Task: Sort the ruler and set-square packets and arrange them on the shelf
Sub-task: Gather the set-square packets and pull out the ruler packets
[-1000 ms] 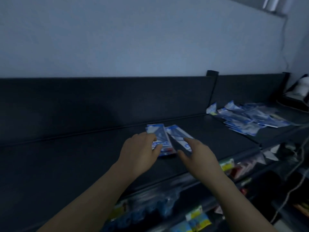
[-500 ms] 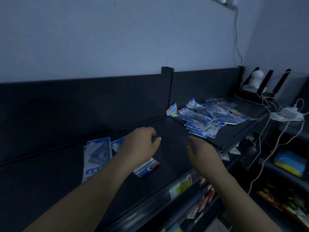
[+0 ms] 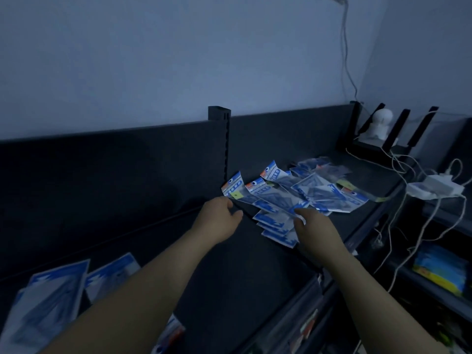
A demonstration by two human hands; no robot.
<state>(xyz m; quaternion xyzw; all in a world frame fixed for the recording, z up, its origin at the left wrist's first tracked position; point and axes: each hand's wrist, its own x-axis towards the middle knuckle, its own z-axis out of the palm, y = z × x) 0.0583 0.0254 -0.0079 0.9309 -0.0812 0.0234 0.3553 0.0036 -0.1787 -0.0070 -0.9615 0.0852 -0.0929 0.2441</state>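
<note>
Center-right of frame, packet pile [image 3: 301, 195] lies on shelf [image 3: 255, 264], long axes mostly up-right. R hand [image 3: 315, 227] nearer, straightish fingers touching pile's near edge, no clear grip; L hand [image 3: 218, 218] just left, loosely curled, empty. Sorted packets [image 3: 51, 302] lower left.

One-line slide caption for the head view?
Left hand and right hand reach for the jumbled blue packets on the dark shelf; sorted packets lie left.

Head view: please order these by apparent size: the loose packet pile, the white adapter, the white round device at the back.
1. loose packet pile, clearly largest.
2. white adapter and white round device look about alike; the device stands farther back, so I do not rank them.
</note>
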